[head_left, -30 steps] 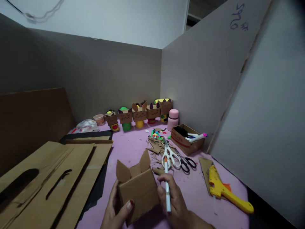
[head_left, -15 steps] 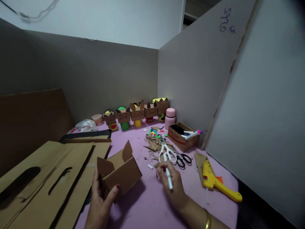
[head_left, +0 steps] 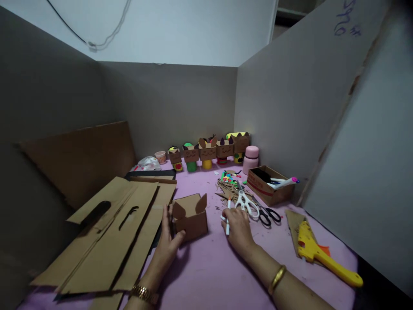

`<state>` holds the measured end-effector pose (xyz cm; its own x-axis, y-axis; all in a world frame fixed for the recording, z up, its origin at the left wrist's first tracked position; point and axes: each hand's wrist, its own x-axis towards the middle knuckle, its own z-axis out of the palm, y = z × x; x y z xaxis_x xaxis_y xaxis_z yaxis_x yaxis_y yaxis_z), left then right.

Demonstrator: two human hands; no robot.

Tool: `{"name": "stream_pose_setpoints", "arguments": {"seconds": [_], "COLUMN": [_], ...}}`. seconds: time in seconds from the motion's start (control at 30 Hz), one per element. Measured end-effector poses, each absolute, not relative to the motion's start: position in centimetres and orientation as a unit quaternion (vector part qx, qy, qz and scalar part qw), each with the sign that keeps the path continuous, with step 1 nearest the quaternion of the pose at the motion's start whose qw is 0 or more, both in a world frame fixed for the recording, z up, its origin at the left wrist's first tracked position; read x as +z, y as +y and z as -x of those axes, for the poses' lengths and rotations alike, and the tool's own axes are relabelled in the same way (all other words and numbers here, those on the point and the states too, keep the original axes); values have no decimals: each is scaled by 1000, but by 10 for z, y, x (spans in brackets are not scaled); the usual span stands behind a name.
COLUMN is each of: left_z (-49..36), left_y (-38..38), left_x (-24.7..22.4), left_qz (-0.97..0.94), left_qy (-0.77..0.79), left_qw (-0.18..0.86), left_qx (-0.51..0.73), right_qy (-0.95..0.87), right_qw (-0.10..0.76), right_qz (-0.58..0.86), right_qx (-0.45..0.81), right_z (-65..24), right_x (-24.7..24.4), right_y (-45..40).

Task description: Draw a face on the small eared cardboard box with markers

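Grey partition walls point(head_left: 167, 103), pink tabletop point(head_left: 213, 271), white ceiling point(head_left: 193, 26), dim light

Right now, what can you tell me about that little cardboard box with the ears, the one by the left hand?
The little cardboard box is plain brown cardboard, roughly cube-shaped, with two pointed ear-like flaps standing up from its top, one at each side. It rests upright on the pink tabletop, just right of the flat cardboard sheets. The left hand lies against its left side with the thumb on its front lower edge. Its front face looks blank. The right hand does not touch it.
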<state>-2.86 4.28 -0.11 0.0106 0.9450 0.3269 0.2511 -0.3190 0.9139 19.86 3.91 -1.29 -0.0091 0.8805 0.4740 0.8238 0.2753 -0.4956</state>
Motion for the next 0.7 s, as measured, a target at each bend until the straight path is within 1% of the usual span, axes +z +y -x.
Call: {"name": "stream_pose_setpoints", "arguments": {"seconds": [0.1, 0.2, 0.33, 0.4, 0.47, 0.53, 0.6, 0.7], "left_z": [27, 27, 25, 18, 6, -7, -17, -24], "left_y": [40, 35, 16, 4, -8, -16, -21, -26], "left_x": [-1, -3, 1, 5, 9, 10, 11, 14], "left_qz": [-639, -644, -625, -645, -708, -749, -760, -744], "left_qy": [488, 490, 464, 418, 377, 349, 346, 357], "left_qw": [315, 263, 104, 43, 56, 92, 145, 244], "left_qx": [504, 526, 619, 638, 594, 555, 531, 509], "right_qy": [-704, -678, -630, -621, -621, -627, -640, -663], "right_qw": [379, 427, 518, 543, 552, 548, 537, 521], "right_qz": [597, 592, 555, 515, 473, 433, 399, 370], "right_qx": [57, 86, 167, 231, 295, 346, 377, 391], "right_z": [-201, -205, -211, -212, -211, -208, -205, -200], "right_x": [-15, -12, 0, 7, 14, 21, 26, 29], "right_y": [44, 42, 29, 18, 6, -6, -16, -26]}}
